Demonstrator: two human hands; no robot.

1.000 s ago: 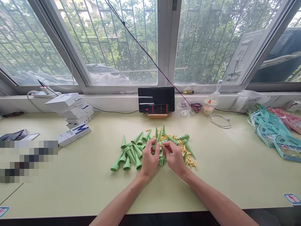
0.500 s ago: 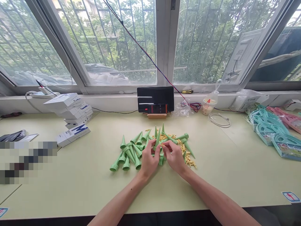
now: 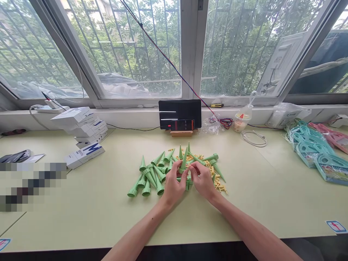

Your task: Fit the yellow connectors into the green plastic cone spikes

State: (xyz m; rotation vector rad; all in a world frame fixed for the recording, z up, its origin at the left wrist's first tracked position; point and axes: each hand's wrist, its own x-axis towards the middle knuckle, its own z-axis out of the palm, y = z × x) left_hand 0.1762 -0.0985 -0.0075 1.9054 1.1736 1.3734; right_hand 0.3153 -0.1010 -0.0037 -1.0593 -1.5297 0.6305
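Note:
My left hand [image 3: 174,181] is closed around the base of a green plastic cone spike [image 3: 184,158], held upright with its tip pointing up. My right hand [image 3: 201,178] is beside it, thumb and fingertips pinched together close to the cone's lower side. A bit of yellow shows at those fingertips, apparently a small yellow peg, mostly hidden. To the left lies a heap of green cone spikes [image 3: 149,176], some standing and some on their sides. Behind and right of my hands, small yellow pegs [image 3: 220,187] are scattered among more green cones [image 3: 217,170].
A dark tablet [image 3: 179,108] with a phone [image 3: 182,125] before it stands at the back. White boxes [image 3: 84,155] are stacked at the left. A cup [image 3: 241,121], a coiled white cable [image 3: 253,139] and packaged turquoise items [image 3: 310,145] are on the right.
The held cone has shifted slightly right and stands a little more clearly above my left fingers. My right fingertips have moved slightly along its side. The heaps look the same.

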